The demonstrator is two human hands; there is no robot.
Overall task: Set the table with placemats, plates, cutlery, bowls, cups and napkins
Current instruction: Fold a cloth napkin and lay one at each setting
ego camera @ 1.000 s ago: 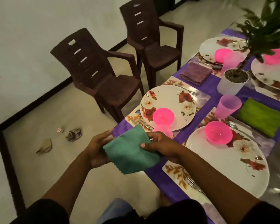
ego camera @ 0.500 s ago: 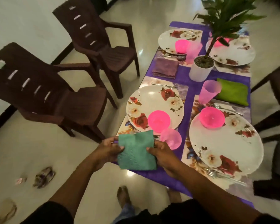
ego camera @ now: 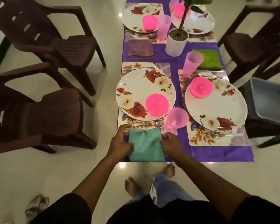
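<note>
A folded teal napkin lies on the purple tablecloth at the near left corner of the table. My left hand grips its left edge and my right hand grips its right edge. Just beyond it lie a spoon, a floral plate with a pink bowl on it, and a pink cup. To the right sits a second plate with a pink bowl, on a floral placemat.
A white pot with a plant stands mid-table, with a purple napkin, a green napkin and two more place settings beyond. Brown chairs stand left and right. A grey bin sits at the right.
My view has swung over the table end. Both hands have brought the teal napkin down from in front of the table onto the tablecloth beside the spoon.
</note>
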